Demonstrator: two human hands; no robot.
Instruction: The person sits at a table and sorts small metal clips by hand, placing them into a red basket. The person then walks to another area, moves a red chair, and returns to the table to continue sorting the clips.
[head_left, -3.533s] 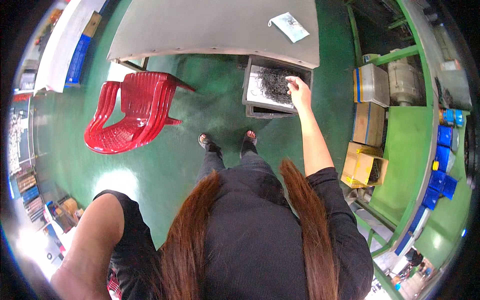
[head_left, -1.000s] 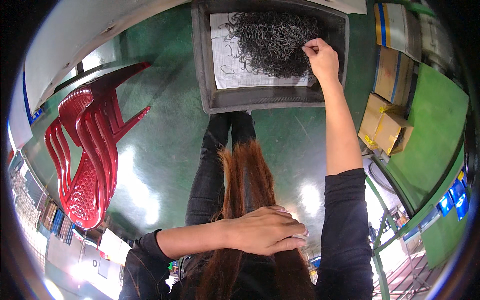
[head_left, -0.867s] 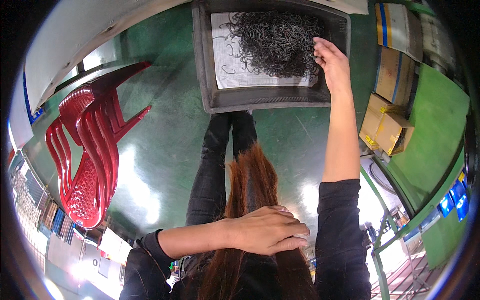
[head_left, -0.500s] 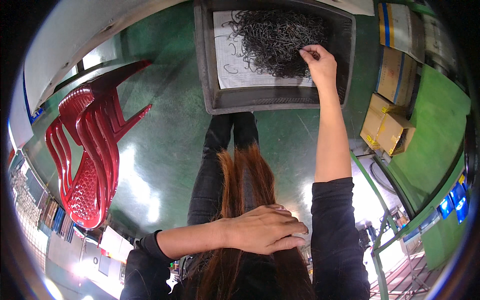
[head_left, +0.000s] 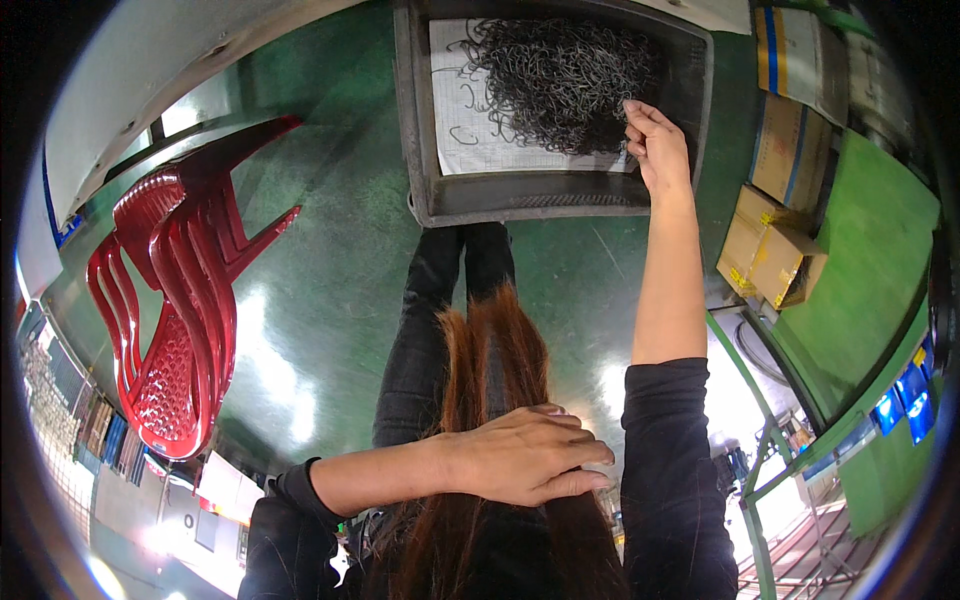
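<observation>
A grey plastic bin stands on the green floor in front of me. It holds a heap of small dark metal wire pieces on a white printed sheet. My right hand reaches into the bin's right side, fingers curled together at the edge of the heap; whether it holds any pieces cannot be told. My left hand lies across my long reddish hair near my chest and presses it down, fingers closed over it.
A stack of red plastic chairs lies to the left. A grey table edge runs along the upper left. Cardboard boxes and green metal racks stand on the right. My dark trouser legs are below the bin.
Since 3.5 seconds ago I have bent down close over the bin and my left hand came onto my hair. In the last second my right hand shifted slightly at the heap's right edge.
</observation>
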